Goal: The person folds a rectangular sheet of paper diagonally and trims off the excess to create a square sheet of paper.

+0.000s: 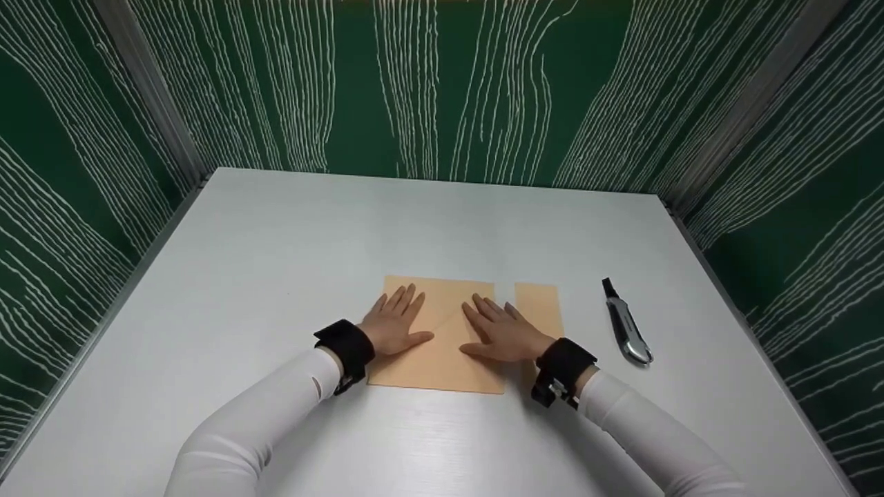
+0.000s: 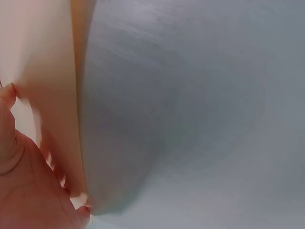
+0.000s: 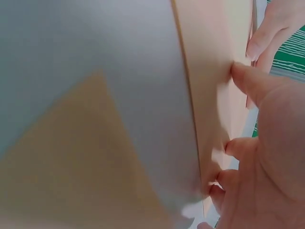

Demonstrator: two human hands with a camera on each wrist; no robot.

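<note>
A squarish sheet of tan paper point(image 1: 435, 369) lies flat on the white table, with a faint diagonal line across its middle. My left hand point(image 1: 395, 324) rests on its left side, fingers spread and straight. On the right side of the same sheet my right hand point(image 1: 507, 333) lies with its fingers stretched out. A narrow tan strip point(image 1: 539, 304) sits just right of the sheet, partly covered by the right hand and wrist. In the right wrist view, the fingertips touch the sheet point(image 3: 202, 52), and the strip point(image 3: 81, 157) shows beside it.
A grey utility knife point(image 1: 627, 328) with a black tip lies right of the strip. The white table point(image 1: 311, 228) is bordered behind and at both sides by green panels point(image 1: 587, 90) with white wavy lines.
</note>
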